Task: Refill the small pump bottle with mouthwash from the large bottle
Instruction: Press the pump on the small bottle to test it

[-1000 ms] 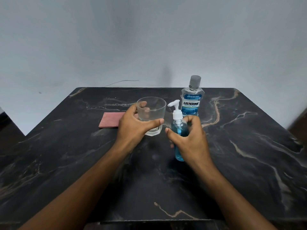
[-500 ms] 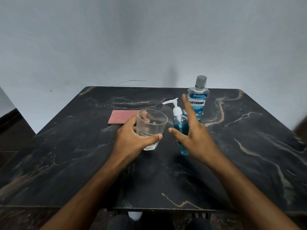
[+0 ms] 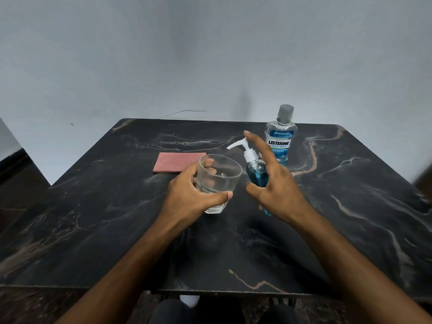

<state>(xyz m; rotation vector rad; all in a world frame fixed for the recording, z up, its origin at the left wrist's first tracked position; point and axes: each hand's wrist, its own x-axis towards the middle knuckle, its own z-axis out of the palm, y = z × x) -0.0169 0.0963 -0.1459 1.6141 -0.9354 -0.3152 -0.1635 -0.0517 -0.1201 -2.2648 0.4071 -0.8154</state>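
Observation:
The small pump bottle (image 3: 256, 174) stands upright mid-table, blue liquid inside, white pump head on, nozzle pointing left. My right hand (image 3: 277, 190) is just right of it with fingers spread; the index finger reaches up beside the pump head and the thumb lies in front of the bottle, not clamped on it. My left hand (image 3: 190, 198) grips a clear empty glass (image 3: 219, 181) standing on the table just left of the pump bottle. The large mouthwash bottle (image 3: 280, 142), grey cap on, stands behind my right hand near the far edge.
A pink folded cloth (image 3: 178, 162) lies flat behind the glass to the left. The black marble table (image 3: 105, 206) has its near edge at the bottom of the view, and a grey wall rises behind it.
My right hand has let go of the pump bottle and spread its fingers, index rising beside the pump head. My left hand stays on the glass, and the view has pulled back.

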